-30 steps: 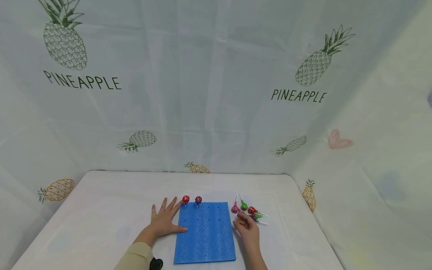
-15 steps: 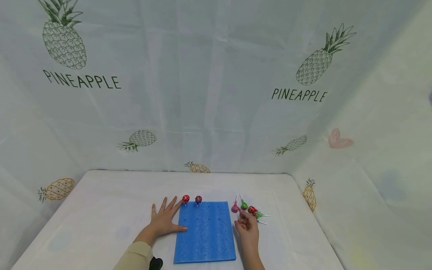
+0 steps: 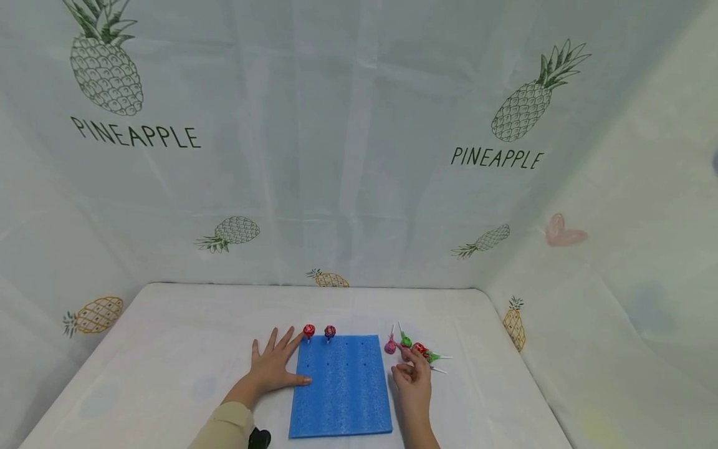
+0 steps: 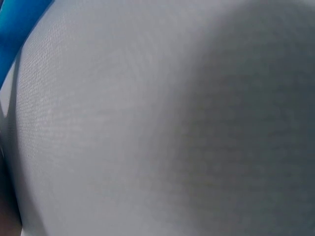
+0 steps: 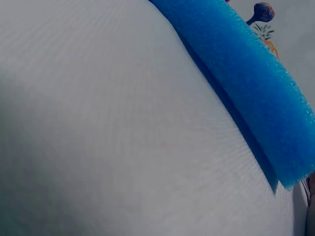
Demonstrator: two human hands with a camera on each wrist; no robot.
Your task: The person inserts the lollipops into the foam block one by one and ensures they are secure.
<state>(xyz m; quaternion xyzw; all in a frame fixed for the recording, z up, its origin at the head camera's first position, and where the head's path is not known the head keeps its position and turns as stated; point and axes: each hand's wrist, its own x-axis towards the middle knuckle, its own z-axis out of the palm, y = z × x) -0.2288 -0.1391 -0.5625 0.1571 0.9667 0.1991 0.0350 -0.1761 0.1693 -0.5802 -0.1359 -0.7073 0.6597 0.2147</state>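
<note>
In the head view my left hand [image 3: 273, 368] lies with fingers spread at the left edge of a blue foam board [image 3: 340, 399], its thumb resting on the board. Two lollipops stand upright at the board's far edge: a red lollipop [image 3: 308, 331] near my fingertip and a dark purple lollipop [image 3: 330, 332]. My right hand [image 3: 414, 377] reaches over a small pile of lollipops right of the board, fingertips at the pile, thumb apart from the index finger. A pink lollipop [image 3: 390, 345], a green lollipop [image 3: 406, 340] and a red lollipop [image 3: 418, 349] show there; others are partly hidden.
Small holes run in rows across the board. A white cloth covers the table [image 3: 168, 349], and a pineapple-print curtain [image 3: 359, 156] hangs behind it. A black object [image 3: 259, 438] is by my left sleeve. Both wrist views show mostly white cloth and the foam's edge.
My right hand's fingers have shifted slightly to the right over the pile, and some lollipops there have moved a little. The left hand and board have stayed put.
</note>
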